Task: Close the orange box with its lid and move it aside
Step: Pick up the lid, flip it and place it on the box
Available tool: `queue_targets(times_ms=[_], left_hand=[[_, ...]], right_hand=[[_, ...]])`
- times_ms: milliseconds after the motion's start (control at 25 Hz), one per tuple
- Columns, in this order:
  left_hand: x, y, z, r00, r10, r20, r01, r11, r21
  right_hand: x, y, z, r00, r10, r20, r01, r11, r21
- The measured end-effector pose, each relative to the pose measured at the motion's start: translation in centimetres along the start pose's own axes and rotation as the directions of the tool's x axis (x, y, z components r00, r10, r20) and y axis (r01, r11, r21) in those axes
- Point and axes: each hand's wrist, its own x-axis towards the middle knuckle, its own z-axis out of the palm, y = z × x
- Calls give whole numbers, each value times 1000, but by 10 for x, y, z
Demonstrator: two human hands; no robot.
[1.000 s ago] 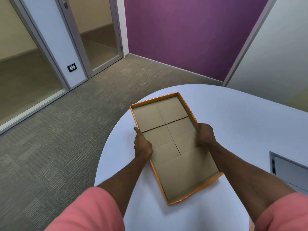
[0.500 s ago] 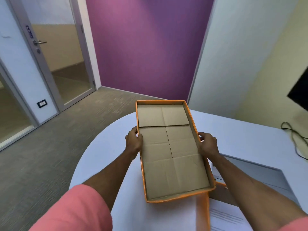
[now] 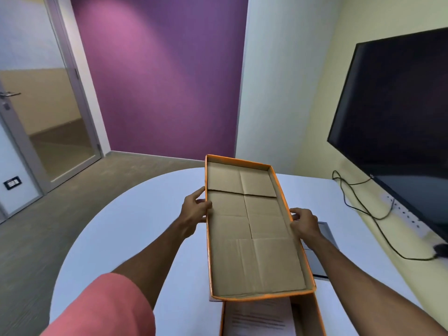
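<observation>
So the orange lid [image 3: 252, 229] is held up underside-facing-me, brown cardboard showing, right above the open orange box [image 3: 271, 316] at the counter's [image 3: 135, 219] near edge. Left hand [image 3: 194, 212] has its grip pinching the lid's left rim, right hand [image 3: 304, 223] pinching the right rim. Printed paper [image 3: 259, 318] lies inside the box. Beyond the lid's right side: a grey panel [image 3: 326, 232], black cables [image 3: 363, 209], and a dark TV [image 3: 397, 122].
</observation>
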Motion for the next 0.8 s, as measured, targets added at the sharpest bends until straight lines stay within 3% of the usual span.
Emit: queue_targets(times_ms=[160, 280, 480, 600, 800], left_hand=[[-31, 23, 35, 995, 74, -72, -72, 997, 36], [-49, 39, 58, 991, 114, -74, -108, 991, 79], [-64, 55, 92, 994, 93, -65, -88, 993, 76], [-69, 61, 104, 996, 87, -16, -86, 995, 55], [-67, 60, 108, 980, 72, 186, -56, 995, -88]], right_hand=[[-18, 15, -16, 998, -28, -64, 26, 999, -29], [-34, -18, -17, 989, -112, -94, 125, 981, 146], [-53, -74, -7, 936, -232, 263, 112, 909, 402], [-52, -87, -8, 947, -189, 259, 49, 885, 463], [-48, -82, -28, 973, -144, 178, 25, 840, 543]])
